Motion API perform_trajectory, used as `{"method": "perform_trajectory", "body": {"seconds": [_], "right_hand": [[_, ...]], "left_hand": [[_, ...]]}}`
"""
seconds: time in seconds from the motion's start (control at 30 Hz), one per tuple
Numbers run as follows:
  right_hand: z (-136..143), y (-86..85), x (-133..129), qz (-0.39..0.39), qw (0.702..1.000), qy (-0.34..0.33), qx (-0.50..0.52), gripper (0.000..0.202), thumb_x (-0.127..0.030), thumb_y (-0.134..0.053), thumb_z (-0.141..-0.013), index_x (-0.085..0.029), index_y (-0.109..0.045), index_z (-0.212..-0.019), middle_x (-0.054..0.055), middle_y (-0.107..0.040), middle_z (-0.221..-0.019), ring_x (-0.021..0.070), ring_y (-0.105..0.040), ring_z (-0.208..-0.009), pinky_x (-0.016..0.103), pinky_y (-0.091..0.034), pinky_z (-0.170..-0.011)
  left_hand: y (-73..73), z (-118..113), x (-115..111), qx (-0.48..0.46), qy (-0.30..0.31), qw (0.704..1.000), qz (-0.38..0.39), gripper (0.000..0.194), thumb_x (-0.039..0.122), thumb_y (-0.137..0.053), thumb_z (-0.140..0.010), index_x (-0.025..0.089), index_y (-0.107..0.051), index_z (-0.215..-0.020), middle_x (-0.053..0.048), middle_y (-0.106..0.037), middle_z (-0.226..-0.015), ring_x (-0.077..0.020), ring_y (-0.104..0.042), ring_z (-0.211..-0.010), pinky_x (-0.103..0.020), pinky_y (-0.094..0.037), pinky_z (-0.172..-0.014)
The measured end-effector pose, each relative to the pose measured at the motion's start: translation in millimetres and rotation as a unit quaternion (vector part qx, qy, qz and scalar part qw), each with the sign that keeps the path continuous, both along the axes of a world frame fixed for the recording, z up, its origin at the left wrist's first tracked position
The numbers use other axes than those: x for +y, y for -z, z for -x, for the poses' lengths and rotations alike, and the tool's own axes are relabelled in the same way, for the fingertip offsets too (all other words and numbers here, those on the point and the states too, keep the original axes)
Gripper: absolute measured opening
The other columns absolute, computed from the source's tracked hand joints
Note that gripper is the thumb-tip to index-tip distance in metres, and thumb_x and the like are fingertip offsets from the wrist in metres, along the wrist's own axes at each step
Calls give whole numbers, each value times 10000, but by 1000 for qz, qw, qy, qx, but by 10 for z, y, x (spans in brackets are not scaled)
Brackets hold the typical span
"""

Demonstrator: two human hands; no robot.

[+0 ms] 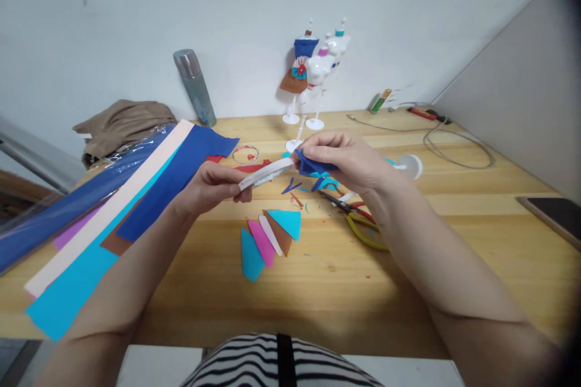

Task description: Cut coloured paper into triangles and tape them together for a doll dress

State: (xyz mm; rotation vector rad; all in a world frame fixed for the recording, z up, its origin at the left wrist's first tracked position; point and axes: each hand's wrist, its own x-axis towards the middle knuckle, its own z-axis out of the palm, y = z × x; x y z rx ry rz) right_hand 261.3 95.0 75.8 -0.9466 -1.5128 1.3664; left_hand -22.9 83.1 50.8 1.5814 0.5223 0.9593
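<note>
My left hand (pixel 215 184) pinches one end of a white strip (pixel 267 172), held above the table. Between the fingers of my right hand (pixel 338 154) is a crumpled dark blue piece (pixel 313 164), close to the strip's other end. Whether the right fingers also grip the strip cannot be made out. Below the hands lie cut pieces fanned out: a turquoise piece (pixel 251 257), a magenta piece (pixel 263 242), a pale pink piece (pixel 271 234) and a brown piece (pixel 280 240). Scissors (pixel 351 214) with yellow and red handles rest under my right forearm.
Long coloured sheets (pixel 77 281) lie at the left, before a brown cloth (pixel 122 127). A bottle (pixel 195 87) leans on the wall. Small white mannequins (pixel 320 69) stand at the back. A cable (pixel 454 157) and phone (pixel 551 217) are at the right.
</note>
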Motion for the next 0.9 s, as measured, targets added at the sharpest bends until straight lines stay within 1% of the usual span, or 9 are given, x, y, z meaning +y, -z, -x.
{"method": "perform_trajectory", "body": {"seconds": [0.17, 0.23, 0.27, 0.37, 0.43, 0.5, 0.63, 0.8, 0.9], "right_hand": [[-51, 60, 112, 28, 999, -15, -12, 326, -567, -956, -622, -282, -818, -700, 43, -787, -762, 191, -671, -661, 347, -533, -624], [-54, 101, 156, -10, 998, 26, -50, 323, -563, -923, -646, -269, -789, -666, 37, -752, -699, 182, -617, -610, 347, -494, -590], [-52, 117, 168, -51, 994, 69, -71, 321, -552, -898, -672, -262, -764, -642, 31, -725, -661, 179, -590, -591, 349, -473, -580], [-17, 130, 126, -217, 944, 217, -121, 260, -458, -814, -786, -255, -723, -652, 30, -701, -652, 194, -575, -608, 366, -452, -602], [33, 114, 28, -316, 904, 252, -139, 170, -375, -760, -860, -261, -747, -736, 43, -738, -721, 212, -608, -654, 385, -466, -633], [99, 93, -100, -394, 873, 233, -167, 105, -306, -725, -909, -270, -768, -821, 51, -749, -752, 224, -631, -680, 401, -478, -653], [222, 84, -307, -504, 803, 204, -243, 140, -248, -661, -991, -270, -741, -878, 41, -706, -717, 220, -605, -671, 406, -469, -652], [292, 144, -374, -543, 750, 216, -311, 203, -200, -620, -1018, -262, -699, -841, 55, -656, -696, 223, -562, -671, 411, -433, -652], [348, 197, -387, -582, 717, 225, -311, 216, -174, -619, -1009, -261, -684, -822, 46, -633, -675, 213, -518, -655, 401, -414, -642]], "left_hand": [[8, -79, 2, -8, -26, 998, 61, 294, 443, -940, -776, 158, -882, -815, -88, -752, -670, -119, -610, -559, -222, -490, -532], [-30, -113, -34, 6, -33, 996, 81, 312, 455, -949, -760, 156, -879, -813, -86, -761, -688, -118, -619, -571, -217, -486, -533], [-56, -133, -58, 13, -38, 995, 91, 331, 467, -955, -745, 153, -876, -812, -88, -766, -695, -117, -620, -572, -216, -483, -530], [-143, -204, -132, 38, -68, 990, 118, 322, 434, -966, -707, 147, -874, -823, -90, -784, -718, -109, -612, -567, -209, -465, -519], [-193, -264, -173, 60, -90, 985, 132, 249, 347, -948, -698, 149, -872, -828, -86, -794, -734, -104, -613, -577, -200, -452, -519], [-233, -325, -207, 79, -107, 982, 138, 183, 267, -904, -693, 148, -869, -827, -81, -800, -745, -107, -621, -592, -196, -449, -523], [-281, -419, -261, 107, -152, 974, 127, 145, 164, -797, -703, 141, -864, -830, -63, -792, -732, -108, -620, -595, -194, -448, -525], [-276, -463, -310, 133, -192, 968, 94, 136, 117, -742, -723, 132, -849, -806, -42, -765, -685, -98, -591, -560, -193, -430, -512], [-241, -481, -321, 136, -202, 968, 66, 101, 119, -737, -734, 131, -832, -768, -36, -756, -684, -100, -584, -558, -203, -423, -510]]}}
